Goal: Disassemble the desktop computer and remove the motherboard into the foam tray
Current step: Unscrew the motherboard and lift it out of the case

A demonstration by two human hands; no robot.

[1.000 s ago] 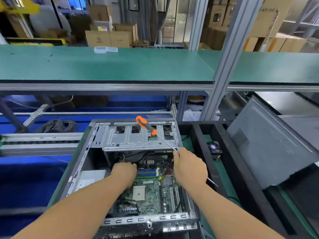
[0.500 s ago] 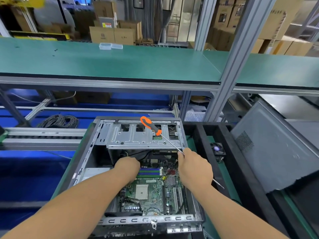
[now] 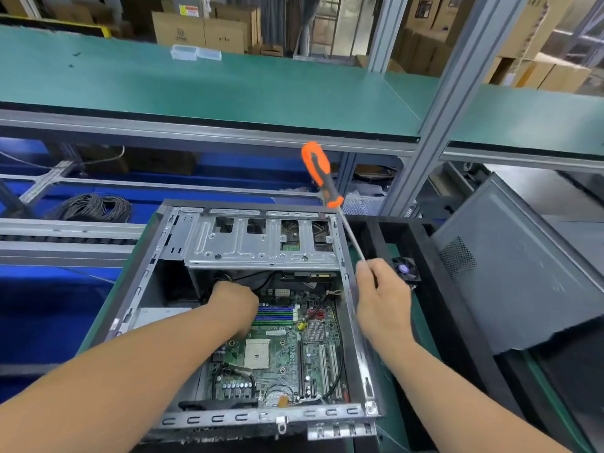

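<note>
Orange and black, the handle of the screwdriver (image 3: 322,173) stands high above the case while the right hand (image 3: 380,297) pinches the bare steel shaft low down, fingers curled round it, so the tool's long axis runs up and away from the hand, tip end hidden behind it. The left hand (image 3: 233,302) is deep inside the computer case (image 3: 356,325), knuckles up at the far edge of the motherboard (image 3: 277,351), just under the metal drive cage (image 3: 261,240); its fingers are hidden, so whether they grip a cable or plug cannot be told. The motherboard lies flat in the case floor, its long side running toward the person, directly below and nearer to the left hand; the right hand hovers over the case's right wall. Judging from this, the board is not yet free, and the work probably remains in that far corner. To the right, touching the case, sits the black foam tray (image 3: 425,243) with a small fan (image 3: 405,269) in it, then a grey side panel (image 3: 510,276). All rests on a green bench (image 3: 421,325); beyond are a green shelf (image 3: 228,86) and cardboard boxes (image 3: 199,31).
</note>
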